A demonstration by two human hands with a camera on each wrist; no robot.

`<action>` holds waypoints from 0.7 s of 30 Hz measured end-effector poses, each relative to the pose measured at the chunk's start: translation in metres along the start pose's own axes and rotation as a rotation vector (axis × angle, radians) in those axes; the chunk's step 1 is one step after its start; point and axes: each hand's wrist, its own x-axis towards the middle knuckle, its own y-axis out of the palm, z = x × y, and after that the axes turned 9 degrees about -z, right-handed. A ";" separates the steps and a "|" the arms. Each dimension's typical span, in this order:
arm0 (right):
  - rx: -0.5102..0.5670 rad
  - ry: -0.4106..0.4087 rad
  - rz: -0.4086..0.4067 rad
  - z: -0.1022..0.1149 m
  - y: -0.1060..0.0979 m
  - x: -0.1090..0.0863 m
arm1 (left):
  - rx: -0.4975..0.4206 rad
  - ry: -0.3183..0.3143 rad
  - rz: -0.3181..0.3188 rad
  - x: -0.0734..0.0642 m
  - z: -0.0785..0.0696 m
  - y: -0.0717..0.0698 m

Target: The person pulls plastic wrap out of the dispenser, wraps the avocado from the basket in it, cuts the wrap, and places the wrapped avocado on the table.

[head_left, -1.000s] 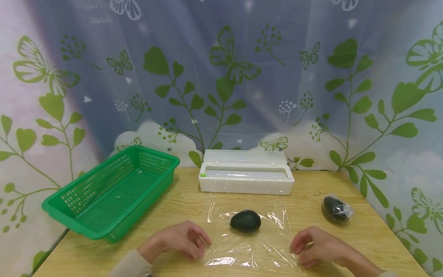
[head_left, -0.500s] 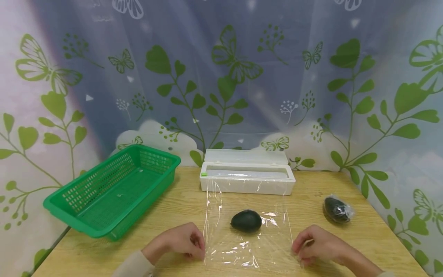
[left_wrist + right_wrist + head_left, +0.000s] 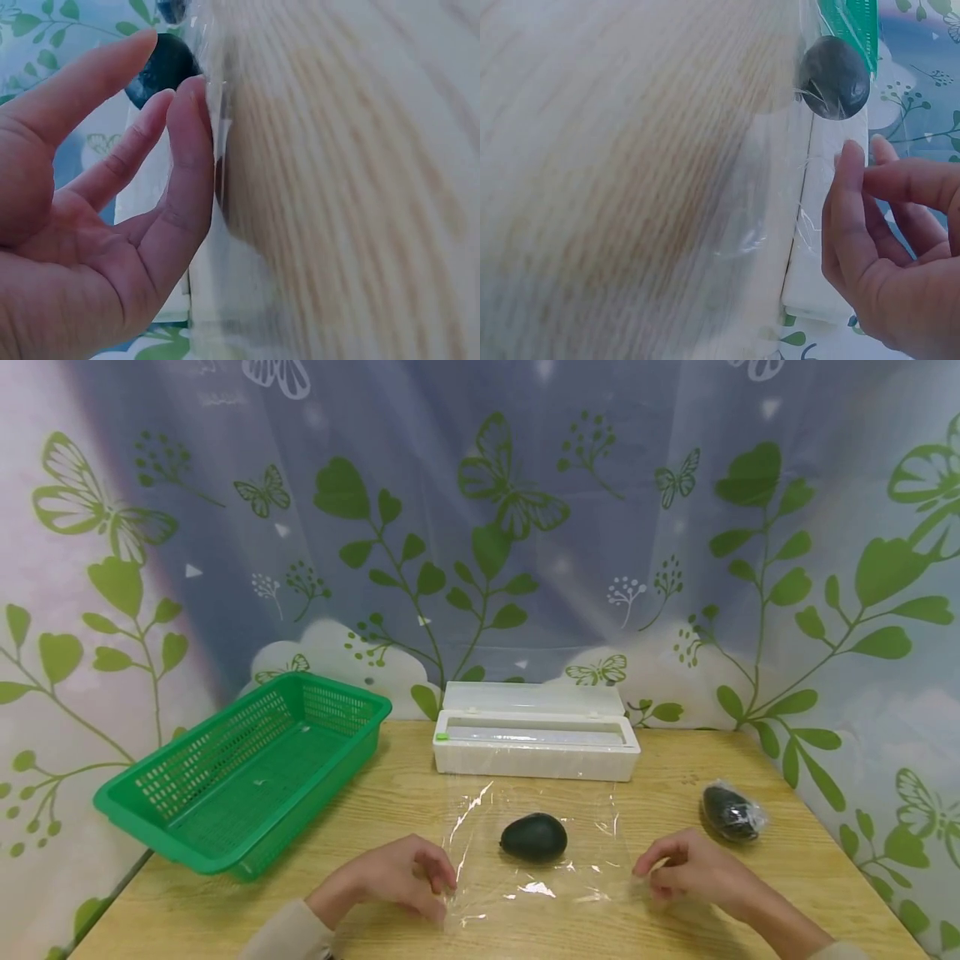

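In the head view a dark green avocado (image 3: 533,837) lies on a sheet of clear cling film (image 3: 536,889). The film runs forward from a white cling film dispenser (image 3: 536,758), whose lid (image 3: 532,697) stands raised. My left hand (image 3: 401,877) is at the film's left edge; the left wrist view shows its thumb apart from its loosely bent fingers (image 3: 187,157). At the film's right edge is my right hand (image 3: 693,870). Its bent fingers (image 3: 847,202) and thumb come close together in the right wrist view, with no film visibly pinched between them.
A green plastic basket (image 3: 262,814) stands at the left of the wooden table (image 3: 397,810). To the right lies another dark avocado (image 3: 729,812) wrapped in film. A green slider (image 3: 442,737) sits at the dispenser's left end. A patterned curtain (image 3: 420,552) hangs behind.
Half a second ago both hands pinched the film's near corners; now the left fingers have spread and the right hand has risen slightly. The film's creases have shifted, while the avocado stays in place.
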 end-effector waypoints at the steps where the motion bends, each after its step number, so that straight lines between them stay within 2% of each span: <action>1: 0.008 -0.004 -0.006 0.001 -0.001 0.001 | 0.010 0.026 0.008 0.001 0.000 0.000; 6: 0.036 -0.004 -0.028 0.003 -0.002 0.001 | 0.043 0.086 0.036 0.003 -0.001 0.005; 15: -0.013 -0.003 -0.059 0.001 -0.003 0.003 | 0.150 0.047 0.038 -0.002 -0.007 0.012; 21: -0.032 0.004 -0.078 0.000 -0.002 0.005 | 0.267 0.040 0.002 -0.003 -0.012 0.018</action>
